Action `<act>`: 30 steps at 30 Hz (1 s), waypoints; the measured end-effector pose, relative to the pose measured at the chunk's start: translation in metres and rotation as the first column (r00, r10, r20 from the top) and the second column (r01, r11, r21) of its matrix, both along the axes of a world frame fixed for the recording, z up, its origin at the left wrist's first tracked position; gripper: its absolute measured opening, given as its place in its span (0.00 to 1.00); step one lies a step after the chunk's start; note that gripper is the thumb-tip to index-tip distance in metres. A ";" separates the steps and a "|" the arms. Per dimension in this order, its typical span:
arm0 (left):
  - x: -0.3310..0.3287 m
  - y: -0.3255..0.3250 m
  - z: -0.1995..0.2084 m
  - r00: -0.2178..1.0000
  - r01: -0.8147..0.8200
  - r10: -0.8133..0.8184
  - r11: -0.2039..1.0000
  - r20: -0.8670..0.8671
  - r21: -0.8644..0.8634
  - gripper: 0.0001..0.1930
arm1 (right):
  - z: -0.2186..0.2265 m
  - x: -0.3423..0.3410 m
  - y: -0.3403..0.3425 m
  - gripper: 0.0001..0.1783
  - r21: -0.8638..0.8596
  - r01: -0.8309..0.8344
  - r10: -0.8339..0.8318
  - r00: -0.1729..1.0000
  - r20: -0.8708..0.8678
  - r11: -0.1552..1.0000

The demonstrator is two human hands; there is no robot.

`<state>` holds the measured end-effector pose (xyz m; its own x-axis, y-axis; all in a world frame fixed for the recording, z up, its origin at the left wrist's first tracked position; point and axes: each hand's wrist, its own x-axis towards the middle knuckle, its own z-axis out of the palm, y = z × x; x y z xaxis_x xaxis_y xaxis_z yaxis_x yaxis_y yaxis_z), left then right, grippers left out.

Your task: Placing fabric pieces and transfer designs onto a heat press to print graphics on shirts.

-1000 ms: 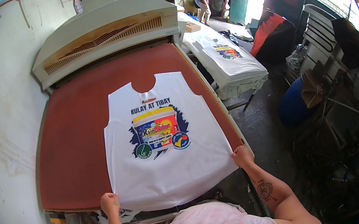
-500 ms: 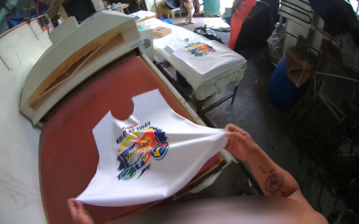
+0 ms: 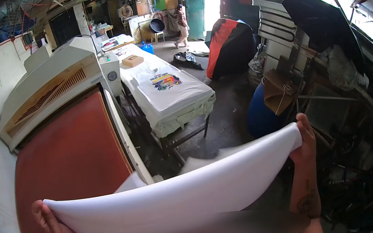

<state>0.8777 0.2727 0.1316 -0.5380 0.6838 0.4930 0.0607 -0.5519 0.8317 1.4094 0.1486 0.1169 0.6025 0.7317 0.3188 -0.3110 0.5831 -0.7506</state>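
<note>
A white printed shirt [image 3: 177, 190] is stretched between my two hands in front of me, its held edge sagging a little in the middle. Its print is turned out of sight. My left hand [image 3: 52, 223] pinches one corner, over the near part of the heat press's red-brown bed [image 3: 70, 165]. Out over the floor on the right, my right hand [image 3: 305, 141] grips the other corner at a slightly greater height. Part of the cloth hangs beyond the held edge, and a piece of it shows against the bed's right side.
The press's white hood [image 3: 50, 87] rises behind the bed. A long table [image 3: 145, 89] beyond carries a stack of white shirts with a colourful print and a small box [image 3: 132, 60]. A blue barrel [image 3: 261, 113] and dark clutter line the right. One person [image 3: 181, 25] walks far off.
The shirt has come up off the red-brown bed, both hands lifting it by its corners. It has shifted right, and my view has swung right too.
</note>
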 end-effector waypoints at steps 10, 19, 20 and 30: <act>0.132 0.112 -0.035 0.871 0.489 -0.489 0.872 -0.045 -0.012 0.06 | -0.048 0.113 0.037 0.05 -0.113 0.160 -0.165 0.985 -0.041 0.981; 0.221 0.186 -0.061 0.942 0.227 -0.260 0.959 -0.212 -0.167 0.09 | -0.076 0.241 0.165 0.06 -0.154 0.017 -0.021 1.000 -0.021 0.988; 0.240 0.195 -0.071 0.941 0.276 -0.292 0.954 -0.169 -0.113 0.09 | -0.081 0.259 0.183 0.06 -0.155 -0.020 0.023 0.999 0.021 0.988; 0.350 0.275 -0.139 0.977 0.212 -0.214 0.974 -0.019 -0.083 0.06 | -0.119 0.390 0.362 0.09 -0.099 -0.241 0.244 0.970 0.018 0.966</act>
<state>1.2272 0.5475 -0.0078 -0.3623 0.8190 0.4449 -0.0276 -0.4866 0.8732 1.7991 0.5107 -0.0019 0.3947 0.8825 0.2556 -0.4104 0.4183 -0.8103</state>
